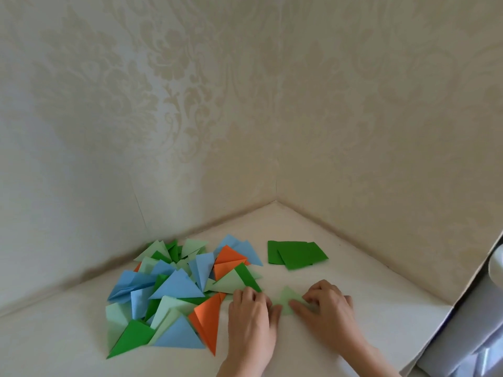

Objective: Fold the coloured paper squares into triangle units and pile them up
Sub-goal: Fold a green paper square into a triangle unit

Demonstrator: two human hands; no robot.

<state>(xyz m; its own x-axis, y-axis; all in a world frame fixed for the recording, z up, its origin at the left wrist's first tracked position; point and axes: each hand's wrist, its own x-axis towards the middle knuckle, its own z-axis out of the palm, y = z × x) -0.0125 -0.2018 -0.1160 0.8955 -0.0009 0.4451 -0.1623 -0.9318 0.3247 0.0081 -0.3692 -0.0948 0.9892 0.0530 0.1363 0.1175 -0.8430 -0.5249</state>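
Left hand point(251, 311) and right hand point(325, 308) pinch light-green paper point(287, 299), just right of pile point(174, 289). Dark-green squares point(295, 254) beyond pile's right.

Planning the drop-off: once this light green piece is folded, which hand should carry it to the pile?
Left, probably. The left hand sits right against the pile of triangles, while the right hand is on the far side of the light green piece, nearer the dark green squares.
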